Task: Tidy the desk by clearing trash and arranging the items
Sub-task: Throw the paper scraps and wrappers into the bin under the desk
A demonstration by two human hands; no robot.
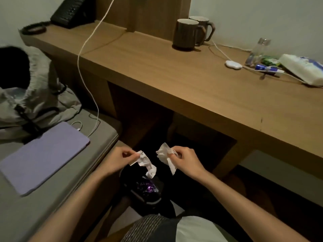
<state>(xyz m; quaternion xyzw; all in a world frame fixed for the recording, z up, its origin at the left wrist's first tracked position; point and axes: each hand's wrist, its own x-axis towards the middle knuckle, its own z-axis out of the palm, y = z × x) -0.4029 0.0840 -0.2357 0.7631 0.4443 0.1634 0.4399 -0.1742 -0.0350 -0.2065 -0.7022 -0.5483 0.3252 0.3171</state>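
Note:
My left hand [120, 158] pinches a crumpled white paper scrap with printed marks [146, 164]. My right hand [185, 159] pinches a crumpled white tissue [166, 155]. Both pieces hang below the desk's front edge, above a dark trash bin [145, 191] lined with a black bag that holds purple wrappers. The wooden desk [174, 81] stretches across the upper view.
Two brown mugs [188, 33] stand at the back of the desk. At the right lie a white charger [233, 64], a clear bottle [257, 51], a toothpaste tube [267, 68] and a tissue pack [302, 69]. A black phone [71, 12] sits far left. A purple tablet [45, 158] and grey clothing [35, 102] lie on the bed.

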